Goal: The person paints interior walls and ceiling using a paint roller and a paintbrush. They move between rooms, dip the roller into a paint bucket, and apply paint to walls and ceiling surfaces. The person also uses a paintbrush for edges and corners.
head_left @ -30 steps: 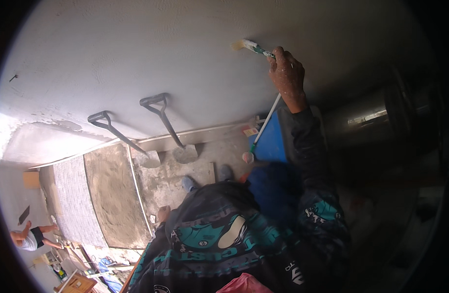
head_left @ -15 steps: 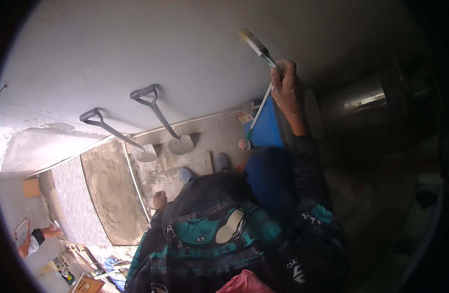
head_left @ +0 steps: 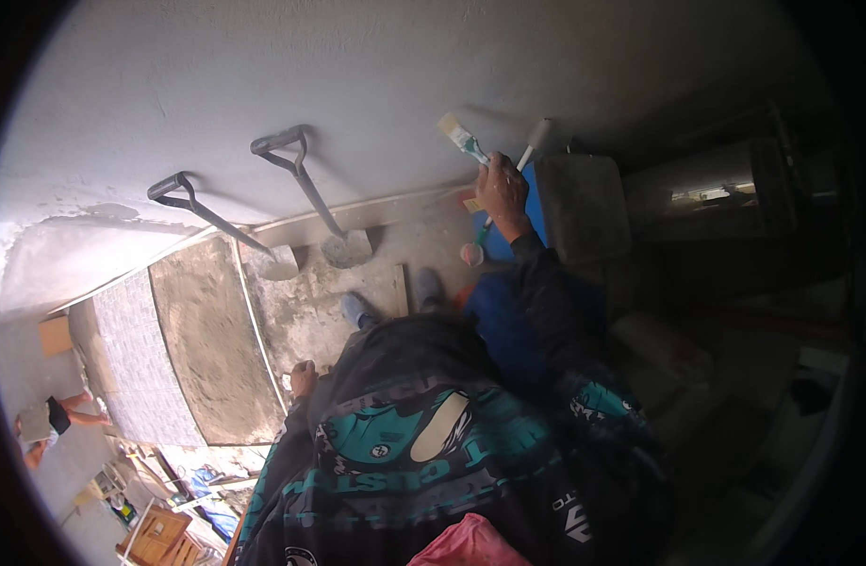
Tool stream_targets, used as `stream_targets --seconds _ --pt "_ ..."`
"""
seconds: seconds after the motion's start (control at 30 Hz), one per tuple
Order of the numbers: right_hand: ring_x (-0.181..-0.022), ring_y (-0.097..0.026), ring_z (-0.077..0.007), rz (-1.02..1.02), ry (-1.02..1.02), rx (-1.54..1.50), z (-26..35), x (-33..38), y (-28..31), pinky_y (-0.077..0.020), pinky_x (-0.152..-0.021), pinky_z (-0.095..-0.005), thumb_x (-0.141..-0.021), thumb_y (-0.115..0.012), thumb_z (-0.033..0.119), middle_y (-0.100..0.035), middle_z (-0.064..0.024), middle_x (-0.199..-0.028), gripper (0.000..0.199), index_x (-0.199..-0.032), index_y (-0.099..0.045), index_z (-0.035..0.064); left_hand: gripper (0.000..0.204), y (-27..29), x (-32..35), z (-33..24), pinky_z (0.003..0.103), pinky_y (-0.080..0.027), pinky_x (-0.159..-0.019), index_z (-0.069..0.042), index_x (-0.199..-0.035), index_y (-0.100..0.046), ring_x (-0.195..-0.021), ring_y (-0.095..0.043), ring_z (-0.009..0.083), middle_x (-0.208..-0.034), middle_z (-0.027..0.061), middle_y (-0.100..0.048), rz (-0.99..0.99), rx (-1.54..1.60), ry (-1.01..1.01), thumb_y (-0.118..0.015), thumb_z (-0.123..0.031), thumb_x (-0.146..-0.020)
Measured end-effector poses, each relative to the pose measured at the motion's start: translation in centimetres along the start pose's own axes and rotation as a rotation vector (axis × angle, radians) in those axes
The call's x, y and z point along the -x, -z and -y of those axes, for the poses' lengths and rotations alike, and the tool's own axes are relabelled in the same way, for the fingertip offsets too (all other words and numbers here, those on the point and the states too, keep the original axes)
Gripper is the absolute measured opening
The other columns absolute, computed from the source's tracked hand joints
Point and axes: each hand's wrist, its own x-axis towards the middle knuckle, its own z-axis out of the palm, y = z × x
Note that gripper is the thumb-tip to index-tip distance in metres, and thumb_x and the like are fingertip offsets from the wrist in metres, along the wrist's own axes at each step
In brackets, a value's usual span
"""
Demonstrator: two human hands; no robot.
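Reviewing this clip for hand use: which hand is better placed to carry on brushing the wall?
Probably right. The right hand grips the paintbrush, bristles near the pale wall. The left hand hangs low by the hip, apparently empty.

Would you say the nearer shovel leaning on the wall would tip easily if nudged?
Probably: the shovel stands steeply, only its handle top resting against the smooth wall. Its metal blade sits on rough ground, so the foot may hold while the top slides sideways. It looks stiff and fairly heavy.

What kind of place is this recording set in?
Most likely a building or renovation site outdoors. Two shovels lean on a plastered wall, a bed of grey mortar lies on the ground, and the right hand holds a paintbrush.
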Motion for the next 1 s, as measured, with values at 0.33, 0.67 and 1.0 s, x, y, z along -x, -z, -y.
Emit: stream_targets --seconds 0.33,0.67,1.0 --pt "-0.087 -0.066 -0.0441 0.493 -0.119 -0.275 4.4 -5.7 2.1 -0.0518 -0.074 -0.0524 -0.09 -0.065 0.02 -0.067 -0.0227 -0.09 0.027 -0.106 -0.052 0.0024 0.048 -2.8 0.1 1.5 0.045 -0.051 -0.095 -0.004 -0.11 -0.074 -0.107 -0.068 0.0392 -0.104 0.0232 -0.073 -0.108 0.028 0.131 -0.059 -0.044 -0.087" --pt "-0.081 -0.068 -0.0363 0.368 -0.275 -0.505 4.8 -16.6 4.0 -0.0521 -0.076 -0.0442 -0.089 -0.07 0.023 -0.068 -0.0213 -0.084 0.025 -0.09 -0.064 -0.0014 0.039 -1.2 -0.6 -1.6 0.036 -0.056 -0.071 0.008 -0.108 -0.069 -0.073 -0.072 0.0231 -0.09 0.0178 -0.074 -0.235 0.376 0.05 -0.061 -0.028 -0.092" --pt "-0.073 -0.068 -0.035 0.037 -0.376 -0.506 0.9 -12.8 10.6 -0.0514 -0.069 -0.0427 -0.093 -0.067 0.022 -0.066 -0.0188 -0.077 0.024 -0.093 -0.06 -0.0007 0.047 -2.3 0.5 2.5 0.045 -0.053 -0.089 -0.002 -0.107 -0.075 -0.099 -0.071 0.0375 -0.099 0.0225 -0.074 -0.125 -0.011 0.052 -0.06 -0.042 -0.088"
